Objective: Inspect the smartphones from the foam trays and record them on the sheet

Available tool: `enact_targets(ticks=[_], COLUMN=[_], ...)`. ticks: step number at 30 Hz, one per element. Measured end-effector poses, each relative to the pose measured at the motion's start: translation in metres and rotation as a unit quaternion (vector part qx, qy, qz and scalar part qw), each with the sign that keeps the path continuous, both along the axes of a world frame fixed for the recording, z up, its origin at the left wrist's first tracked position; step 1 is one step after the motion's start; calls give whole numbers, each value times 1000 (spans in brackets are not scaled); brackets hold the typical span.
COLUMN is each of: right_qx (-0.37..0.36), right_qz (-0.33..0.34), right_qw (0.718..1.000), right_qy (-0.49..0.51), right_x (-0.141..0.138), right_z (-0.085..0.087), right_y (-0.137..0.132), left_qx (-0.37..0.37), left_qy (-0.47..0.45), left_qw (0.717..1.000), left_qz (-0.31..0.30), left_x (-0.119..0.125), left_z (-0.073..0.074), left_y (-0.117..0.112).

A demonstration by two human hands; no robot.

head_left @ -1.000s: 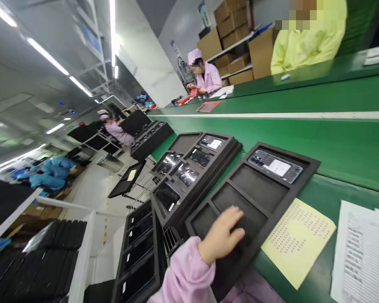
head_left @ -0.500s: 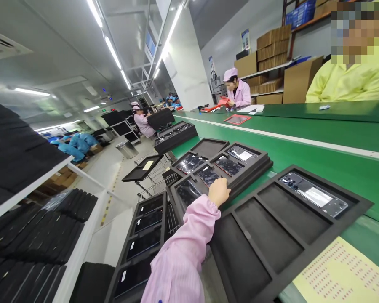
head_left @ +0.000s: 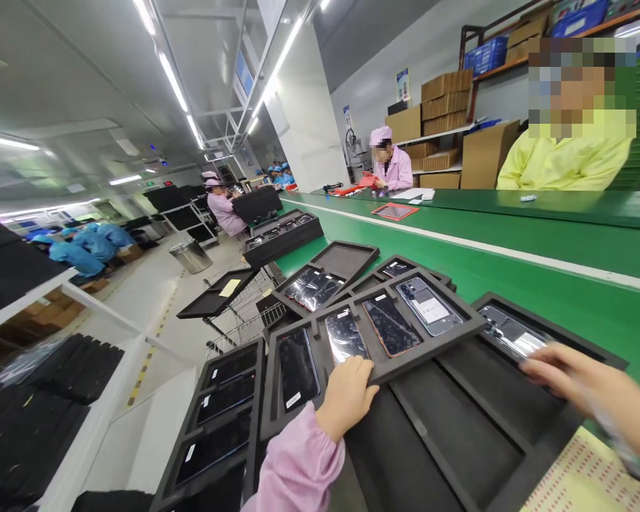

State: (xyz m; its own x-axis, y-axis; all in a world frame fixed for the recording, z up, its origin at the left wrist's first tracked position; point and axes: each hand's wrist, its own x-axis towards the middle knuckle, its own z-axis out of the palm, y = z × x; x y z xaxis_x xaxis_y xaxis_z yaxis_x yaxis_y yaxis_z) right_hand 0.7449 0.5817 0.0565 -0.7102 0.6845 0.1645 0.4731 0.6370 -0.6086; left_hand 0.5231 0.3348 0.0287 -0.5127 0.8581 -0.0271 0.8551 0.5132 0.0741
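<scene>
My left hand is closed over the near edge of a black foam tray. That tray is tilted and holds dark phones, such as one with an orange rim, and a back-up phone with a white label. Beneath its near side is a second foam tray with bare slots. In that tray's far right slot lies a back-up phone; the fingers of my right hand are bent together on its near end and hide part of it. A blurred greyish band crosses my right wrist.
More phone trays stand on the green bench and at the left, one a dark-phone tray. A yellow printed sheet lies at the lower right. Across the bench are a person in yellow and a person in pink.
My left hand has brought the phone-filled tray nearer, so it overlaps the tray with bare slots. My right hand has come in from the right to the phone there. The view has shifted slightly.
</scene>
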Motion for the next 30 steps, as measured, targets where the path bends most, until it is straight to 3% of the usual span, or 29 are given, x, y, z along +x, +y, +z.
enact_targets(ticks=[5, 10, 18, 22, 24, 27, 30], right_qx=[1, 9, -23, -67, -87, -99, -106], right_qz=[-3, -28, -53, -28, -6, -5, -19], right_qw=[984, 955, 951, 977, 990, 995, 980], right_qy=[-178, -294, -303, -201, -114, 33, 168], right_x=[-109, -154, -165, -163, -157, -139, -112], right_z=[10, 10, 9, 7, 6, 4, 5], right_y=[6, 12, 19, 24, 22, 11, -14], left_qx=[34, 46, 55, 73, 121, 264, 391], left_qy=[4, -2, -8, -28, -66, -173, -357], left_qw=[999, 999, 998, 997, 990, 949, 846], left_qz=[2, -7, -19, -17, -12, 13, 66], left_x=[0, -2, -3, -6, -8, -7, 7], left_z=[-6, -9, -13, -13, -12, -7, 1], left_y=[-2, -4, -3, -5, -7, -5, 10])
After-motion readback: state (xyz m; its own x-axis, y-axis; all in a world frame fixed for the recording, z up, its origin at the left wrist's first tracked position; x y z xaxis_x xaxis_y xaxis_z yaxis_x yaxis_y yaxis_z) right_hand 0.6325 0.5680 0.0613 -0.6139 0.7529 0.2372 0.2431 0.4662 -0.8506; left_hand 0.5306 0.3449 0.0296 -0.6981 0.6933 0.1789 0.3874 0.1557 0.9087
